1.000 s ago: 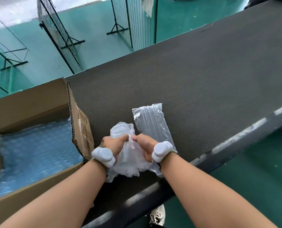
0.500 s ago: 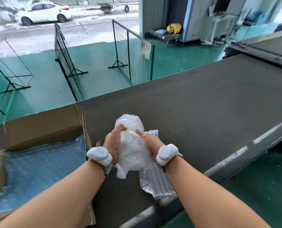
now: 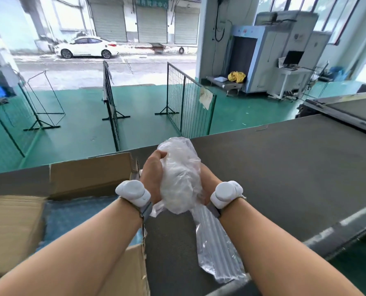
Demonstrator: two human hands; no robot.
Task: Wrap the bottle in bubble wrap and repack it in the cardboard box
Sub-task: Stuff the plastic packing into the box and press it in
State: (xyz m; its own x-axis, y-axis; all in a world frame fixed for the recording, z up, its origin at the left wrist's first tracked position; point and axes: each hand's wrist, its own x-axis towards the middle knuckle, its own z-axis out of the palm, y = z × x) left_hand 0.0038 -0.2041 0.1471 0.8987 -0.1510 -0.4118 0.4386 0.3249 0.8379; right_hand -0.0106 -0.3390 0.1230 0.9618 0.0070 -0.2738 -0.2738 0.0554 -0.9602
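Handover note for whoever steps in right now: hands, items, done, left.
Left hand and right hand: both closed on the wrapped bundle, held up above the grey belt.
Air-column sleeve: lying on the belt below the right wrist.
Cardboard box: open at left, blue bubble lining inside.
Done: bundle looks wrapped; bottle itself not visible.
Left: put it in the box, close it.

No legible text — signs blurred

Cardboard box (image 3: pixel 88 178) left of wrapped bundle (image 3: pixel 181 178).
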